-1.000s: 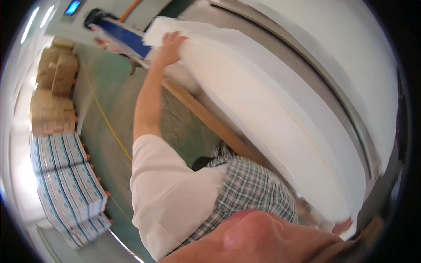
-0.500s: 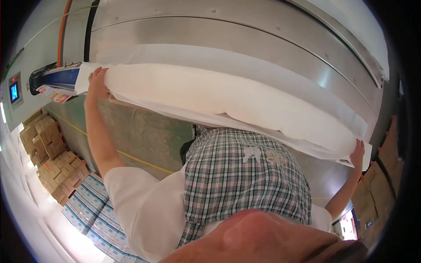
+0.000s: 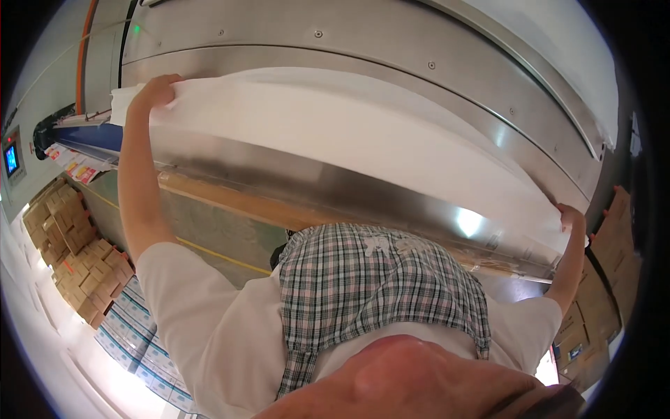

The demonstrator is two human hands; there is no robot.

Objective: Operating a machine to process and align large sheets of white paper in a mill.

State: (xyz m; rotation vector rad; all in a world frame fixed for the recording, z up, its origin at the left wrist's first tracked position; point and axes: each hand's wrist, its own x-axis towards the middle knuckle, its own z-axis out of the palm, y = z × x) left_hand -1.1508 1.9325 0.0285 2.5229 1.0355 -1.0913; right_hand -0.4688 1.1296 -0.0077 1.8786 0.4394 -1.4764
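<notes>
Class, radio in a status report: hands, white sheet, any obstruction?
Left hand gripping white sheet at left; right hand gripping at right. Sheet spans between hands, metal panel behind. No obstruction visible on it.

1. Far left: small lit blue screen [image 3: 10, 159] set in pale housing [image 3: 19, 190]. Characters too small to make out.
2. Left, just beyond the screen: printed sheets [image 3: 75, 166] in red, yellow and white. Lettering blurred.
3. Near left: stacked white cartons [image 3: 145, 342] with blue printed bands and blocks. Print unreadable.
4. Near right: brown carton [image 3: 574, 327] bearing a small dark label [image 3: 575, 351]. Wording illegible.
5. Overall: no text, number or sign readable.
</notes>
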